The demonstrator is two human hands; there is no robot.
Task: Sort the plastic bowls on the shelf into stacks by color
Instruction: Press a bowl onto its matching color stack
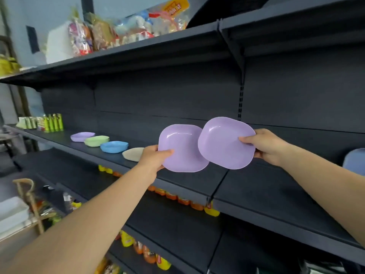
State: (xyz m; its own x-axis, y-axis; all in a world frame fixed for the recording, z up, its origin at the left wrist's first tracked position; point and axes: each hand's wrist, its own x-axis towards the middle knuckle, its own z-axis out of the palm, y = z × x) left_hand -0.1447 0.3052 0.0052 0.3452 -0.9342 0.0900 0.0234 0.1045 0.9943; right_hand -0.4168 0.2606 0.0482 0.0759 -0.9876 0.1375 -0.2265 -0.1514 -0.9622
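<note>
Above the shelf [256, 186], the left hand [153, 157] pinches one purple bowl [183, 153] and the right hand [266, 146] pinches another [223, 143], rims overlapping.

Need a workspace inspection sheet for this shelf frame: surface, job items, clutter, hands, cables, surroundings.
Surface: dark middle shelf, mostly bare at the front right.
Job's things: two purple bowls held up, left purple bowl and right purple bowl, the right overlapping the left. On the shelf in a row: purple stack, green stack, blue stack, cream stack. Blue-grey item at the right edge, partly cut off.
Clutter: green packs at the shelf's far left.
Hands: left hand grips the left bowl's rim; right hand grips the right bowl's rim.
Cables: nothing seen.
Surroundings: packaged goods on the top shelf; orange and yellow packets on the lower shelves.
</note>
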